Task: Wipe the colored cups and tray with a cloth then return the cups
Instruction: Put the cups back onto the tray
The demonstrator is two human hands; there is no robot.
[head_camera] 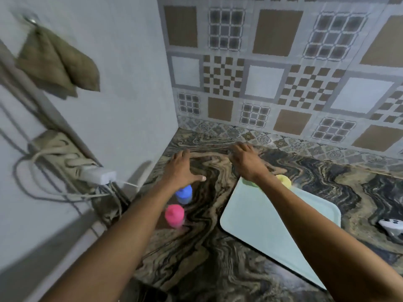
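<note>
An olive-green cloth hangs from a wall hook at far left, well apart from the counter, above a power strip with a white adapter and trailing cables on the plain grey wall. On the swirled marble countertop, a pink cup stands upside down near the wall, with a blue cup, also inverted, just beyond it; the two sit close together but apart, off the tray. The person's left hand reaches forward over the blue cup, palm down, fingers loosely spread and thumb stretched to the right, gripping nothing. The right hand extends toward the far edge of the counter near the patterned tile backsplash, palm down, fingers slightly apart and empty. Below the right wrist, a green cup shows at the far corner of the pale mint tray, mostly hidden by the forearm, and a yellow cup sits just beside it at the tray's far edge; whether either rests fully on the tray is unclear. The tray lies flat at an angle, its surface bare. At far right, a white game controller rests on the counter, apart from the tray.
</note>
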